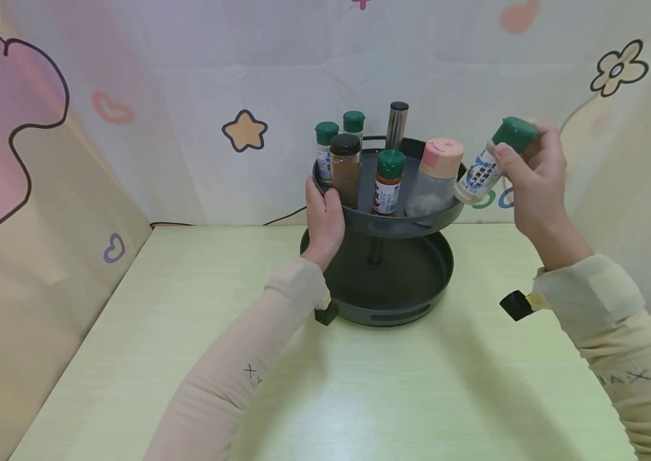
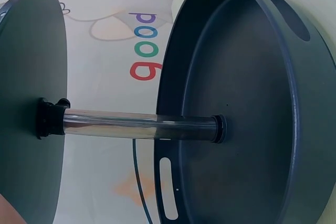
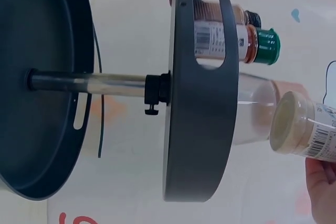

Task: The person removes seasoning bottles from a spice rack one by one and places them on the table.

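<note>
A dark grey two-tier round spice rack [image 1: 386, 225] stands on the table, its upper tray carrying several seasoning containers. My left hand [image 1: 325, 221] grips the left rim of this upper tray, beside a black-capped brown spice jar [image 1: 345, 171]. To the right, my right hand [image 1: 541, 179] holds a green-capped seasoning bottle [image 1: 482, 171] tilted, its base near the tray's right rim. In the right wrist view the bottle [image 3: 319, 132] hangs beside the pink-lidded clear jar [image 3: 255, 108]. The left wrist view shows the metal post [image 2: 115, 123] between the tiers.
A green-capped red spice bottle [image 1: 387, 186] stands at the tray's front, with two more green-capped bottles at back left. Behind them rises a slim metallic cylinder [image 1: 397, 125] with a dark top. The lower tray [image 1: 389, 317] sits on the pale table [image 1: 216, 307]. A printed curtain hangs behind.
</note>
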`<state>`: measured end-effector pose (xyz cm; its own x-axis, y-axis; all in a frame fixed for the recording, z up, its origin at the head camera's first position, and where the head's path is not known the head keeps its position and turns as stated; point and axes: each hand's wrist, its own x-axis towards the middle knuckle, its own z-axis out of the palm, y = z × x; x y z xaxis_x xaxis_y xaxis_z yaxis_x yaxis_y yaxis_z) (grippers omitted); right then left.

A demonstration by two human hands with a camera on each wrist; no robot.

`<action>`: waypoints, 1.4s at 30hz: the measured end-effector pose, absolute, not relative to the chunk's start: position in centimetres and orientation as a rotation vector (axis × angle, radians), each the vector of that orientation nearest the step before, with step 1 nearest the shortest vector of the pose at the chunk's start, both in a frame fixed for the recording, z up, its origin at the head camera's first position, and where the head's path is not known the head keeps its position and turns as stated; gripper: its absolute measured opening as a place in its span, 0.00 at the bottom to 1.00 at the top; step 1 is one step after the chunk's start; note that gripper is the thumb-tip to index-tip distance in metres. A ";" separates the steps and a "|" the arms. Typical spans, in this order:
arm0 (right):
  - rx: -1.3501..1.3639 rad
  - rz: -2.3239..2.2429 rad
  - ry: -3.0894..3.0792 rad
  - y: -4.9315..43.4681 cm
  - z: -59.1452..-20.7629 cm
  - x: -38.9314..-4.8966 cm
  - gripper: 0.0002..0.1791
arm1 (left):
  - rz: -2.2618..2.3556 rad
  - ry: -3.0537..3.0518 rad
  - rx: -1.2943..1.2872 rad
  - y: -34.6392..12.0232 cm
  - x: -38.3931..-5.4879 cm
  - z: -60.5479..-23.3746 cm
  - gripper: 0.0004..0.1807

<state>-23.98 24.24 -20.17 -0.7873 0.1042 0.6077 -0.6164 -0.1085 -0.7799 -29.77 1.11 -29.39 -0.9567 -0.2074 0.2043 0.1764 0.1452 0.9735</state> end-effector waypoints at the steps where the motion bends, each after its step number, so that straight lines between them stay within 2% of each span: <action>1: 0.573 1.952 -1.676 24.2 -20.2 -23.8 0.15 | -1.881 -2.136 0.032 1.1 -29.7 -29.4 0.33; 19: 0.788 1.935 -1.654 22.7 -20.9 -21.4 0.15 | -1.853 -2.140 0.035 1.1 -29.5 -29.3 0.33; 42: 0.902 1.936 -2.058 21.8 -23.0 -19.6 0.18 | -1.868 -2.153 0.021 1.0 -29.5 -29.3 0.33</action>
<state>-19.61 21.78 -22.96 -0.8009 -0.3047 0.5155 -0.5332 -0.0290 -0.8455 -29.53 1.01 -29.33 -0.9579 -0.1990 0.2068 0.1767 0.1590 0.9713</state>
